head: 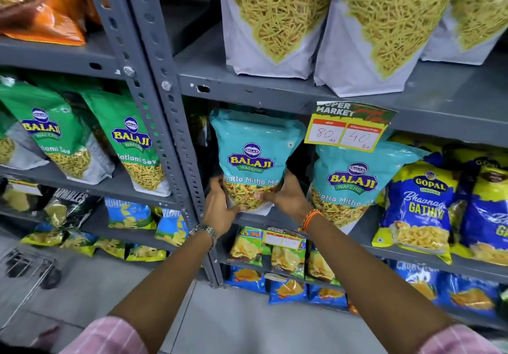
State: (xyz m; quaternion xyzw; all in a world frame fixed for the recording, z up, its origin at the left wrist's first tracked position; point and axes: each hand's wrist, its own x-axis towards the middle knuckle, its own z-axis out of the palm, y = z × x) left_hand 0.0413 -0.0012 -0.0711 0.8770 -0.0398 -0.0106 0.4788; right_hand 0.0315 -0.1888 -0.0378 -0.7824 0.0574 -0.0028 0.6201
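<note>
A teal Balaji snack pouch (pixel 254 147) stands upright at the left end of a grey metal shelf (pixel 412 252). My left hand (pixel 220 205) grips its lower left corner, fingers curled round the edge. My right hand (pixel 286 194) holds its lower right side, thumb across the front. A second teal pouch of the same kind (pixel 354 183) leans on the shelf just to the right.
A price tag (pixel 350 125) hangs from the shelf above. Blue and yellow Gopal bags (pixel 420 205) fill the right. Green Balaji pouches (pixel 132 145) stand past the grey upright post (pixel 170 123). Large sev bags (pixel 275 18) sit higher up; chip packets (pixel 288 254) sit below. A wire cart (pixel 24 274) stands on the floor at the left.
</note>
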